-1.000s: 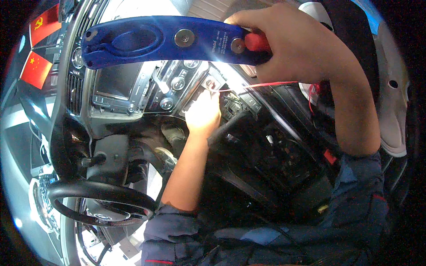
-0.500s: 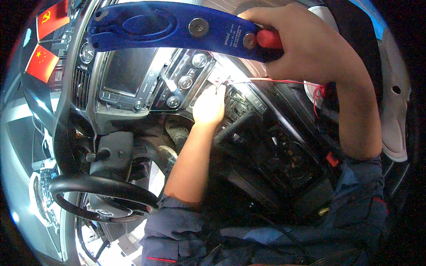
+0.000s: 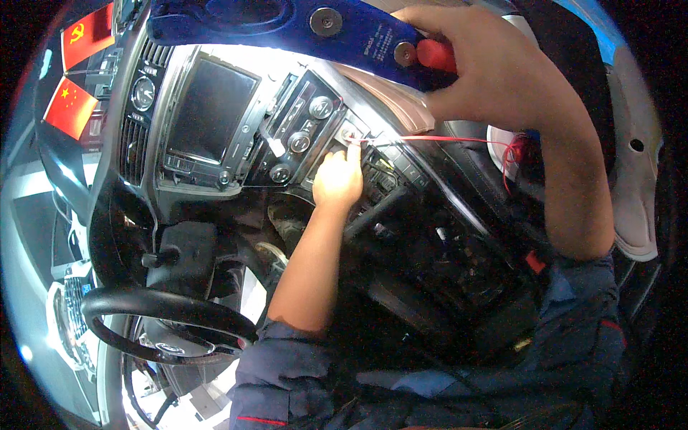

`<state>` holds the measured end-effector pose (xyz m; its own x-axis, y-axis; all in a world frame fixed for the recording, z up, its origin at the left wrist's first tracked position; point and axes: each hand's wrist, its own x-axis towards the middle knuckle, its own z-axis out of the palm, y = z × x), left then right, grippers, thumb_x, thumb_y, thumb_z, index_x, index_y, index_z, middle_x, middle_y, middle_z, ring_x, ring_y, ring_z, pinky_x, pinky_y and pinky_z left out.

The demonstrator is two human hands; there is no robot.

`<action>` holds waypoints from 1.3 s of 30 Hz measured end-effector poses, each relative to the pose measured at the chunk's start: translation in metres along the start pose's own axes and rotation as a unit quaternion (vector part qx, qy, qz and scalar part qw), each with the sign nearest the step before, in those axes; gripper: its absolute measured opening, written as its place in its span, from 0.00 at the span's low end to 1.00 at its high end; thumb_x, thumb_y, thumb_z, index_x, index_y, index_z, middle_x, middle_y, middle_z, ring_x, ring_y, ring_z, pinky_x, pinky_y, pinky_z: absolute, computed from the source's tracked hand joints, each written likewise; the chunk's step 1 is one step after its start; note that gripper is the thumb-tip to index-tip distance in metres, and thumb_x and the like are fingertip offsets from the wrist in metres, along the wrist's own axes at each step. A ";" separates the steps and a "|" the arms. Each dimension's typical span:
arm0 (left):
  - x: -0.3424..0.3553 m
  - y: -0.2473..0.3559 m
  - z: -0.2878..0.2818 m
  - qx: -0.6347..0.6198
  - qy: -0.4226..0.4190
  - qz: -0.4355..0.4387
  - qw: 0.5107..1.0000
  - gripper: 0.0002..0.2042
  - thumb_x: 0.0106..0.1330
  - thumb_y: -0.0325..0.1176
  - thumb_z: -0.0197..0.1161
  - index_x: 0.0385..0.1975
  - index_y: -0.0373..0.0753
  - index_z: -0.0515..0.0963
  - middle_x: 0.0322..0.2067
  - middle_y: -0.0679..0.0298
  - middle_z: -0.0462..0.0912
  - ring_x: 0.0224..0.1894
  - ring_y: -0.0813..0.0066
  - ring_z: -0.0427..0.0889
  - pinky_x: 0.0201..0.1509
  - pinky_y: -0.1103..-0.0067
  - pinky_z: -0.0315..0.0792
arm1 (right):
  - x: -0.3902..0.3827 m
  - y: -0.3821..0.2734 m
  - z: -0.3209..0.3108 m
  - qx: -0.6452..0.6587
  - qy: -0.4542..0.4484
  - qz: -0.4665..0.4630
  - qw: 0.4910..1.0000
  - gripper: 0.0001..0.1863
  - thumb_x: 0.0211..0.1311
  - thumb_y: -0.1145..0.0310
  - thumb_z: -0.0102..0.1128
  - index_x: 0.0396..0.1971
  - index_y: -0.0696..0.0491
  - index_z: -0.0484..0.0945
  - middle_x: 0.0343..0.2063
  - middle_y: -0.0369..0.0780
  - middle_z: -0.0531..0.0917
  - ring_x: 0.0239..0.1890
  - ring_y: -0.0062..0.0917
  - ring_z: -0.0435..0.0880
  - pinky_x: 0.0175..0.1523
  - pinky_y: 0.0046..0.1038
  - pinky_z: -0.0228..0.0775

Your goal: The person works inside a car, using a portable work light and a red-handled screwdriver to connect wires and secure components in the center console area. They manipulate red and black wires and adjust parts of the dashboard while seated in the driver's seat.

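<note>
My right hand (image 3: 502,79) is closed round the end of a blue work light (image 3: 287,25) with round metal magnets and a red knob (image 3: 435,56). The lamp hangs over the dashboard, its bright glow falling on the centre console. Fingers curled, my left hand (image 3: 339,180) reaches to the console, the index fingertip at the end of a thin red wire (image 3: 444,137). That end lies by a small bright fitting (image 3: 347,134) below the climate control panel (image 3: 297,140). Glare hides the exact grip. The wire runs right to a tangled loop under my right forearm.
A black screen (image 3: 215,107) sits in the dashboard, its surround partly taken apart. Left stand the steering wheel (image 3: 165,301) and two small red flags (image 3: 70,107). An opened console tray (image 3: 376,190) shows wiring. Seats and a trim strip (image 3: 466,204) flank the console.
The work light has shifted slightly upward in view, uncovering more of the screen and vents. My left index finger now stretches further toward the fitting, and the wire has moved slightly.
</note>
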<state>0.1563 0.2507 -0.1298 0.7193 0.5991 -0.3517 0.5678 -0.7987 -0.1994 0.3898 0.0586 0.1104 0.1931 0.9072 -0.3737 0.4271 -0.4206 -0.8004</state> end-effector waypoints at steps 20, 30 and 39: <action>0.001 0.002 -0.002 0.012 -0.048 -0.029 0.998 0.27 0.80 0.36 0.40 0.78 0.55 0.53 0.52 0.44 0.79 0.54 0.49 0.83 0.59 0.59 0.77 | 0.027 0.070 0.018 -0.119 0.231 -0.312 0.914 0.35 0.35 0.75 0.69 0.54 0.58 0.81 0.42 0.45 0.87 0.44 0.29 0.86 0.57 0.29 0.75; -0.003 0.017 -0.011 0.000 -0.040 -0.081 0.996 0.23 0.82 0.45 0.37 0.73 0.52 0.62 0.53 0.43 0.80 0.55 0.49 0.83 0.57 0.58 0.79 | -0.008 0.031 0.014 -0.123 0.131 -0.154 0.972 0.29 0.46 0.68 0.75 0.52 0.58 0.80 0.44 0.45 0.84 0.47 0.34 0.84 0.57 0.36 0.75; -0.010 0.000 0.007 -0.099 0.155 0.053 0.981 0.33 0.58 0.49 0.66 0.64 0.43 0.73 0.49 0.48 0.85 0.50 0.42 0.84 0.60 0.56 0.76 | -0.037 -0.011 -0.003 -0.170 -0.110 0.005 0.979 0.27 0.52 0.64 0.74 0.51 0.59 0.81 0.45 0.48 0.86 0.49 0.37 0.85 0.56 0.36 0.74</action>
<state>0.1464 0.2446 -0.1325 0.8487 0.5256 -0.0593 0.5273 -0.8495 0.0166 0.3810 0.0302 0.1347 0.0206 0.8641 -0.5030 0.7020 -0.3707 -0.6080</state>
